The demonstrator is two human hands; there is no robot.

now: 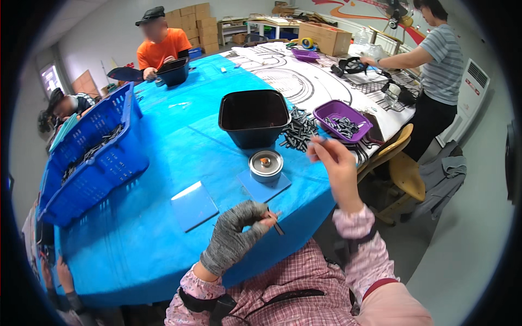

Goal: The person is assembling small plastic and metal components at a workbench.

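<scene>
My left hand (236, 233), in a grey fingerless glove, is closed near the table's front edge. Its fingertips pinch a small dark strip (279, 229). My right hand (338, 163), bare, is raised in front of the purple basket (363, 136), thumb and fingers pressed together; what they hold, if anything, is too small to name. Between the hands, a round metal tin (266, 166) with an orange-brown centre rests on a blue tile (280, 190). Beyond my right hand lies a pile of small black and grey pieces (299, 128); similar pieces are in the purple basket.
A black tub (253, 117) stands behind the tin. Another blue tile (194, 206) lies left of it. A large blue crate (117, 157) with dark pieces sits at the left. Co-workers stand or sit around the table; a yellow chair (406, 176) is at the right.
</scene>
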